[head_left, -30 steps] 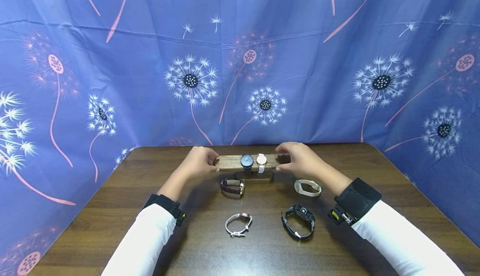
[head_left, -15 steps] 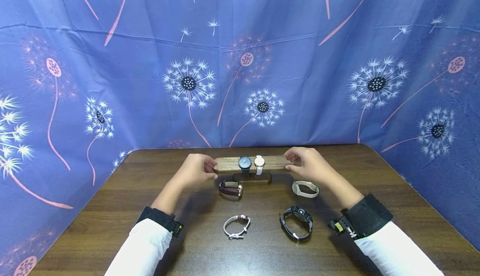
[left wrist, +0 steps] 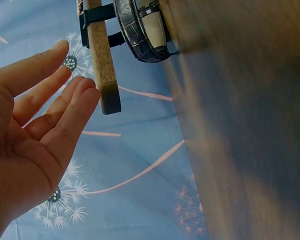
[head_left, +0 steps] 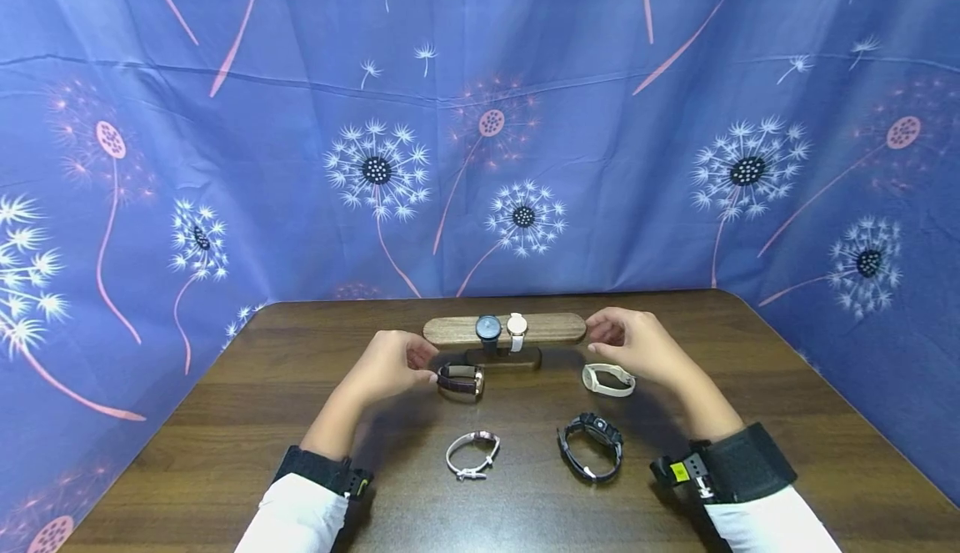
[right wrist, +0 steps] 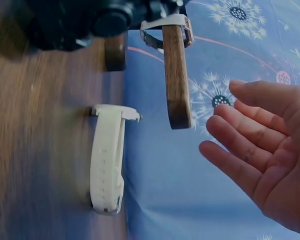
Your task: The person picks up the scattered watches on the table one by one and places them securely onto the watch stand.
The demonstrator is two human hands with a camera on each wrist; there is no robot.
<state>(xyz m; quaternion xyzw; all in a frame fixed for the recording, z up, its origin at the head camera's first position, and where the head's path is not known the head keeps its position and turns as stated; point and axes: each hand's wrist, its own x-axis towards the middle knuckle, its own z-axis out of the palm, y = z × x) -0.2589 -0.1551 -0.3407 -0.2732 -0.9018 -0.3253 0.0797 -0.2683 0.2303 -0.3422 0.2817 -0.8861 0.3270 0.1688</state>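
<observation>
- Wooden stand (head_left: pixel 555 328): upright on the table (head_left: pixel 757 369) at twelve o'clock, bearing a blue-faced watch (head_left: pixel 488 327) and a white-strapped watch (head_left: pixel 517 324).
- Left hand (head_left: pixel 393 363): fingers relaxed, empty, just beside the stand's nine o'clock end.
- Right hand (head_left: pixel 637 343): fingers loosely extended, empty, near its three o'clock end.
- Black watch (head_left: pixel 598 427): at five o'clock from the stand.

Bare left hand (head_left: pixel 390 361): fingers relaxed, thumb apart from fingertips. Bare right hand (head_left: pixel 630 340): likewise, fingertips toward left hand's. White-sleeved arms (head_left: pixel 300 515) stretched behind fingers.
</observation>
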